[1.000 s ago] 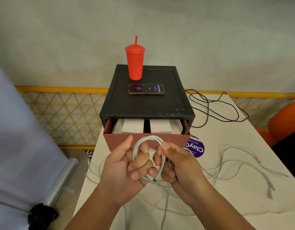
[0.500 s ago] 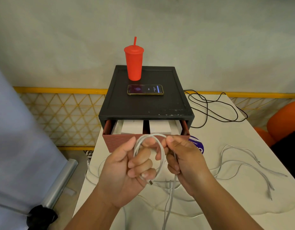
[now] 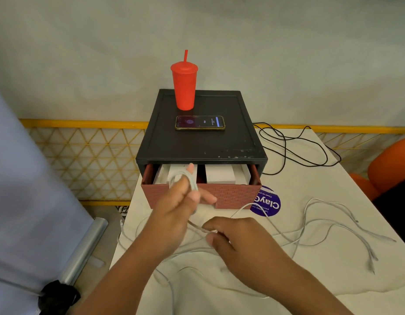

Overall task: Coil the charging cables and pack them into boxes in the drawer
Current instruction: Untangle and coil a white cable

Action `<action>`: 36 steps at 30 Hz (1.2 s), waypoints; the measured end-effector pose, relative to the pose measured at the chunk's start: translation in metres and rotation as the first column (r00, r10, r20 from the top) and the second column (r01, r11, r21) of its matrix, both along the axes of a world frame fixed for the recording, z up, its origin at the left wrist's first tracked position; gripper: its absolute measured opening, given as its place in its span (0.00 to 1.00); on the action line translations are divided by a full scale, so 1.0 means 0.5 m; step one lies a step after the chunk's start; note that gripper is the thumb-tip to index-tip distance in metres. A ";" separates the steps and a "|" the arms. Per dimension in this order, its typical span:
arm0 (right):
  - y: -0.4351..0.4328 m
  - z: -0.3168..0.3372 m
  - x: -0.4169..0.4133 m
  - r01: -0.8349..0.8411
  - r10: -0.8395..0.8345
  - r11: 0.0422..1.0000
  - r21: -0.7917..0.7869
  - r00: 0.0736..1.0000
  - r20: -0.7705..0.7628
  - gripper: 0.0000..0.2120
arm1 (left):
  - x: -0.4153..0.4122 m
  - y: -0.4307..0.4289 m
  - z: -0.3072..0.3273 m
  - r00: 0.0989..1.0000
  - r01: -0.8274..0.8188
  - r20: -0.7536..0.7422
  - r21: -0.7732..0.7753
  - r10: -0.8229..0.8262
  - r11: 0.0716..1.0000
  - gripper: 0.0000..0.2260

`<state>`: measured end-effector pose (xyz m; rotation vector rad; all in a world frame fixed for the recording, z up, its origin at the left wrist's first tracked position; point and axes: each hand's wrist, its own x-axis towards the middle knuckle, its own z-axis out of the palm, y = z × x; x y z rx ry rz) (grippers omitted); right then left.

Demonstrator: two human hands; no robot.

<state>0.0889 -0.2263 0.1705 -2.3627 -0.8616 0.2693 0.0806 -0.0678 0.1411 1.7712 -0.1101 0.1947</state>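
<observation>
Left hand (image 3: 181, 201) has the coiled cable (image 3: 183, 178) looped around its fingers, which are curled in on it, and it's up right in front of the drawer (image 3: 233, 195), over the left part of it. Right hand (image 3: 235, 238) is lower, near the middle of the table (image 3: 333, 283), thumb and forefinger pinched on a loose strand (image 3: 198, 227) that runs up toward the left hand. Can't tell for sure if it's the same cable.

The drawer is pulled open, brick-pattern front, with white boxes (image 3: 219, 176) side by side inside. It belongs to a black cabinet (image 3: 201, 146) sitting at the table's far edge. On top of that: a phone (image 3: 199, 123) lying flat and a red cup (image 3: 185, 87) with a straw behind it.

More white cables (image 3: 322, 226) sprawl toward the right edge and the near edge. A black cord (image 3: 294, 146) loops at the far right corner. A purple sticker (image 3: 268, 204) is just beside the drawer's right front corner.
</observation>
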 end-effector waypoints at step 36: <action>0.012 -0.117 0.019 -0.056 0.056 0.998 0.007 0.998 -0.009 0.17 | -0.002 0.039 -0.012 0.972 0.151 0.031 -0.846 -0.235 0.512 0.24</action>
